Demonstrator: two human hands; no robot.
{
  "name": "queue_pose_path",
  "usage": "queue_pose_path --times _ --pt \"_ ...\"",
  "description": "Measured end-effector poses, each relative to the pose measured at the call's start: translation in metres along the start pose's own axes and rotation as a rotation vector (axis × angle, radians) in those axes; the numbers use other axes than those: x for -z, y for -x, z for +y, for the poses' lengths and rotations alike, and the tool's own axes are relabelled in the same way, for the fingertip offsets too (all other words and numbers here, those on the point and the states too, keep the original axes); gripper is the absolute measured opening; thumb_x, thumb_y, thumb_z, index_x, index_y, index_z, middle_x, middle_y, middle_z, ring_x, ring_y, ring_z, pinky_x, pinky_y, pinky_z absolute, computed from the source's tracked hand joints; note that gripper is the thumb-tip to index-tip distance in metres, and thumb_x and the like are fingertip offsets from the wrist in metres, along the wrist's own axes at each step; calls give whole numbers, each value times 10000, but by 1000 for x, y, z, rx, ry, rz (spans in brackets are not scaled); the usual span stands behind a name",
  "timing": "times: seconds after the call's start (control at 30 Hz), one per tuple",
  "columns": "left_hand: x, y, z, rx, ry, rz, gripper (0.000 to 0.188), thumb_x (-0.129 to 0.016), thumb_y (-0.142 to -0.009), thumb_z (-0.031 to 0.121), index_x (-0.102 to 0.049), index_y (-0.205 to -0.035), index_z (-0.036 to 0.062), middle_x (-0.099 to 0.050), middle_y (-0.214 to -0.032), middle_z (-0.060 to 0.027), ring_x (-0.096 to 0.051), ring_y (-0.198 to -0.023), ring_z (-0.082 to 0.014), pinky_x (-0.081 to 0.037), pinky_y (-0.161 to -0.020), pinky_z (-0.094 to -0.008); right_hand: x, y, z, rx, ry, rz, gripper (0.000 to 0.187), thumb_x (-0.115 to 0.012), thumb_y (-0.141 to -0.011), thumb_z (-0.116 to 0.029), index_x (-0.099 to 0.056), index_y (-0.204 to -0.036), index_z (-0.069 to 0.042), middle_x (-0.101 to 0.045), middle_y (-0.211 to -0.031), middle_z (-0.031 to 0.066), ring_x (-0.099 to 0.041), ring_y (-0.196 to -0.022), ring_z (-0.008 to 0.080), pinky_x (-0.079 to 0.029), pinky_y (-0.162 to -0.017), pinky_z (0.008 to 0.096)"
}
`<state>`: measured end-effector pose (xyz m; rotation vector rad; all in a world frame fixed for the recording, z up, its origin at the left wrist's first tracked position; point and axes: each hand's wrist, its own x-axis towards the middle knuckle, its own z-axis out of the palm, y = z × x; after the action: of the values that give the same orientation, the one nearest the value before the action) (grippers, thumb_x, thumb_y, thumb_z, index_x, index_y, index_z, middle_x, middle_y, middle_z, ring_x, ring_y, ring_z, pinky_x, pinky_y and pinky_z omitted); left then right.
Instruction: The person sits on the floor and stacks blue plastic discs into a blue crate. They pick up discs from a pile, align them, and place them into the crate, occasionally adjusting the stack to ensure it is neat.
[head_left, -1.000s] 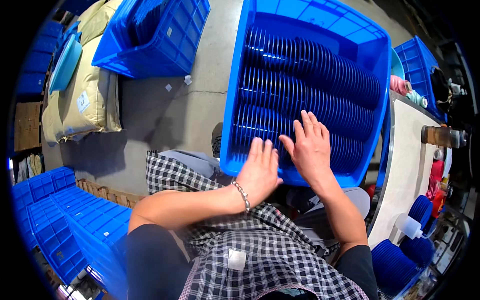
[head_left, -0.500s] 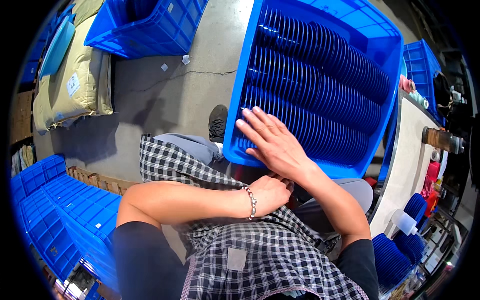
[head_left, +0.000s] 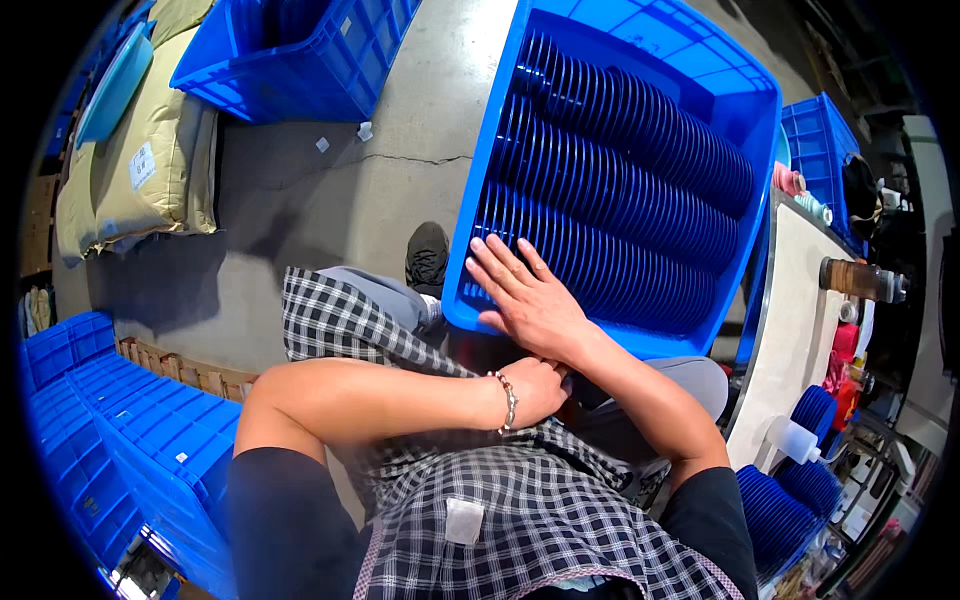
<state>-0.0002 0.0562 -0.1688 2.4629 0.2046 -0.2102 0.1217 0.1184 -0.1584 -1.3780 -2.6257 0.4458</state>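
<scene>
Left hand [head_left: 535, 385] has dropped off the blue discs [head_left: 620, 200], tucked under the right wrist at centre frame; its fingers can't be made out. Right hand [head_left: 530, 295] alone stays flat, fingers spread, at the blue crate [head_left: 745, 90]'s near edge.

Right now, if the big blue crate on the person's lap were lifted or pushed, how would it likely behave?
The blue crate is probably heavy: rows of blue discs fill it. Its moulded walls look stiff, so little flex. It juts past the knees under the right hand, so a push might tip it.
</scene>
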Motion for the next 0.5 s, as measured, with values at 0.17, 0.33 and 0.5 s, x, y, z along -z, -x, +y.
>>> queue_pose_path --times 0.17,0.33,0.5 --pt "15 -6 2 -5 -174 -42 423 -541 -960 199 -641 -1270 -71 -467 -1510 -324 -443 -1417 -445 -310 -1210 -537 34 -27 26 3 -43 258 569 -652 -993 -302 -525 -1467 -14 -442 -1589 173 -394 -1495 326 -306 -1228 471" --pt "35 -16 0 -58 -244 -76 390 -537 -942 175 -671 -1211 -74 -398 -1555 -350 -401 -1440 -488 -289 -1219 -573 43 -80 81 -223 197 326 676 -525 -1052 -424 -379 -1553 5 -367 -1630 201 -294 -1543 346 -232 -1261 485" --pt "27 -22 -1 -32 -314 -70 351 -555 -964 208 -756 -1165 2 -427 -1558 -305 -434 -1399 -427 -324 -1189 -533 21 -54 53 -125 104 238 724 -610 -1002 -405 -388 -1552 10 -322 -1654 202 -265 -1557 346 -214 -1268 486"
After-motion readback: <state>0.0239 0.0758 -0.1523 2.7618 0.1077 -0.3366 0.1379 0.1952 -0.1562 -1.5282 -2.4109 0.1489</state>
